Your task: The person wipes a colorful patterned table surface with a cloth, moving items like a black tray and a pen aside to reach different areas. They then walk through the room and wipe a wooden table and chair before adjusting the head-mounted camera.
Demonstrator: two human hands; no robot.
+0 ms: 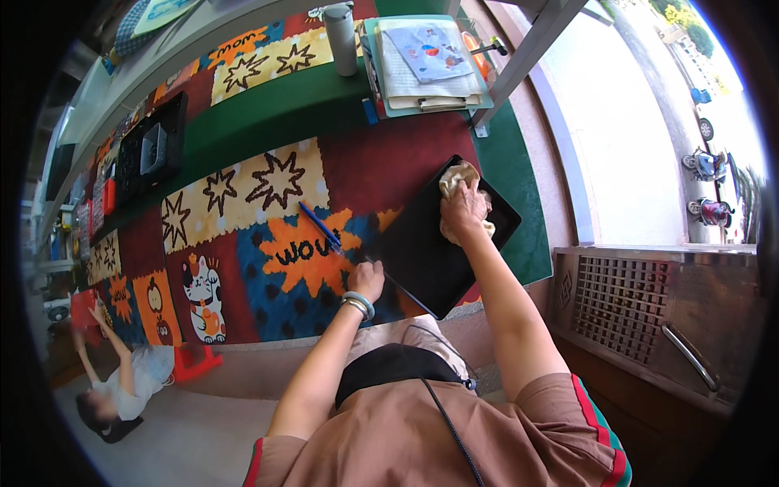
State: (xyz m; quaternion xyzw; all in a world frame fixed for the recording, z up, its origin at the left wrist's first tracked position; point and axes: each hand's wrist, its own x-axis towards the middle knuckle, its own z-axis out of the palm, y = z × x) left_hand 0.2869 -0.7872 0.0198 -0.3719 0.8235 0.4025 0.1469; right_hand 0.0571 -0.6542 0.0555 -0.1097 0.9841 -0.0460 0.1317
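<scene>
A shallow black tray (420, 255) lies at a slant on the patterned mats at the table's near edge. My right hand (465, 210) presses a crumpled cream cloth (457, 175) against the tray's far right part. At the tray's left corner, the fingers of my left hand (366, 278) are curled onto the rim, and the thumb side faces the tray. Just beyond that hand lies a blue pen (321, 226), on a mat printed with an orange burst.
Farther back stand a grey tumbler (341, 41) and a teal tray of papers (429, 67). A white metal post (529, 55) rises beside them. Left of these is a black bin (152, 149). Another person (125, 377) is at the table's far left. A metal grille door (627, 304) is at right.
</scene>
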